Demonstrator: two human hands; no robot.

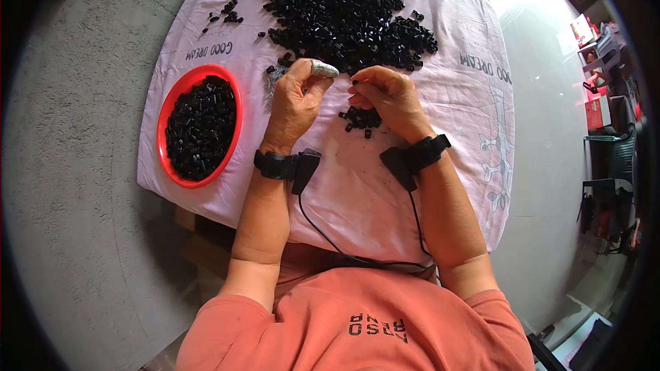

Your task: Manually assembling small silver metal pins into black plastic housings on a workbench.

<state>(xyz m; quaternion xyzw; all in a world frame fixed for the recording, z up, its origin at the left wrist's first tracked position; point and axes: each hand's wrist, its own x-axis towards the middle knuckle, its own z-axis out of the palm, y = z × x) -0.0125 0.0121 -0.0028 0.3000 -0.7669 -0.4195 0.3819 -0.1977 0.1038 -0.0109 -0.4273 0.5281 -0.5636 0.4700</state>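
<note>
Wrinkled cloth (357, 192) w/ glossy blk pcs (337, 14)

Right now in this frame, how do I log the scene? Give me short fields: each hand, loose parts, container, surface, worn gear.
left hand: bent inward; silvery oblong thing at its fingertips, wrapping or held object unclear
right hand: grip appears closed on a small black piece
loose parts: large heap of black pieces beyond the hands; small cluster beside the right hand
container: red oval basin at left, holding black pieces
surface: pale pink printed cloth
worn: black strap on each wrist
</note>
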